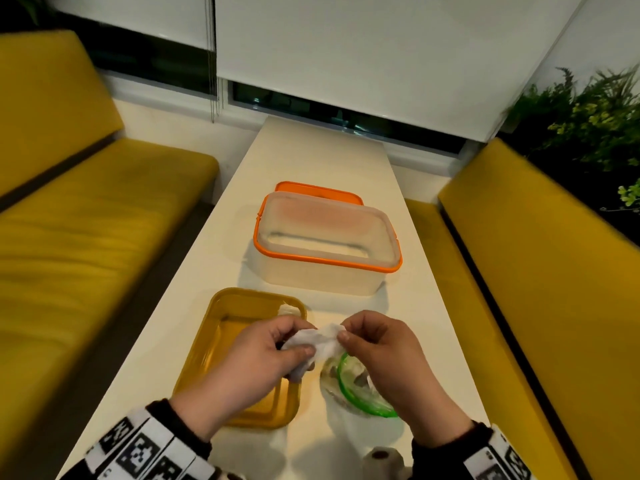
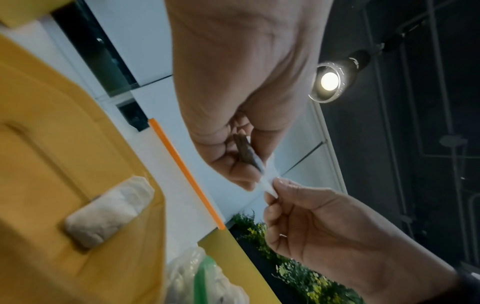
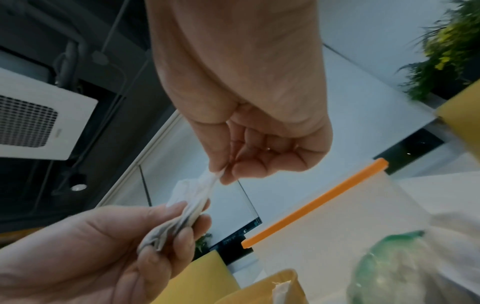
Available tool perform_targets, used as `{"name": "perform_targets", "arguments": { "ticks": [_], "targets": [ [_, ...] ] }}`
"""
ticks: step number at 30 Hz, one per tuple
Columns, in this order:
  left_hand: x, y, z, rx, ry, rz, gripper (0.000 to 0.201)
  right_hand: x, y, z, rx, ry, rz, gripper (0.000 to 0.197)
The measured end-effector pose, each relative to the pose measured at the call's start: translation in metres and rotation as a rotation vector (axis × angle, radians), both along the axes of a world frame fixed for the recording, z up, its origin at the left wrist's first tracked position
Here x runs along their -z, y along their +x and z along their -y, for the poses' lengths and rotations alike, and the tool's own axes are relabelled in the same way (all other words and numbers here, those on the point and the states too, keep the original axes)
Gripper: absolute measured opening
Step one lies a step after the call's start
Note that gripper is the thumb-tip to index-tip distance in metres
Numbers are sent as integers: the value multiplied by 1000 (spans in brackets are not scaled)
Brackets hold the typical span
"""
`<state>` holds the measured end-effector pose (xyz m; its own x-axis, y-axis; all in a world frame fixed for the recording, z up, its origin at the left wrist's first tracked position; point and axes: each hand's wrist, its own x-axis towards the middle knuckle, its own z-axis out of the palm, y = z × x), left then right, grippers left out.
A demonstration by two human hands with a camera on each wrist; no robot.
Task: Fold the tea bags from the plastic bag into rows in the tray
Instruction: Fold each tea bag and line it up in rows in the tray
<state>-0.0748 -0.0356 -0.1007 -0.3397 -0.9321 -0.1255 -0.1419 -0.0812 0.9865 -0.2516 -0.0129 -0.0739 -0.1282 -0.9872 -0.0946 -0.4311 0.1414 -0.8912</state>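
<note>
Above the near end of the long white table (image 1: 408,306), two hands share one crumpled white paper tea bag (image 1: 320,341): the left hand (image 1: 256,362) has its fingers and thumb curled round the bag's lower end, while the right hand (image 1: 384,355) pinches the upper end between thumb and forefinger, the rest of its fingers curled in (the right wrist view shows this pinch plainly). The bag hangs in the air between the one shallow yellow translucent plastic tray (image 1: 221,306) on the left and the one clear plastic bag with a green zip rim (image 1: 360,393) on the right, whose mouth stands open with pale bags inside, too blurred to count. One folded pale tea bag (image 2: 109,209) already lies in the tray, at its far right corner by the wall. Beyond the tray stands one clear rectangular plastic tub with an orange rim (image 1: 329,237), and one orange lid (image 1: 318,190) lies just behind it. Two yellow upholstered benches (image 1: 97,237) flank the table, green leafy plants (image 1: 588,116) rise past the right one, and one lit ceiling spotlight (image 2: 330,81) shows in the left wrist view
</note>
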Motion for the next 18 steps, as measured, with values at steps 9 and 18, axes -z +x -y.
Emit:
{"name": "perform_targets", "arguments": {
  "ticks": [9,18],
  "targets": [
    [25,61,7,-417,66,-77,12,-3,40,46,-211,-112,-489,12],
    [37,72,-6,-425,107,-56,15,31,74,74,-501,124,-1110,17]
  ]
}}
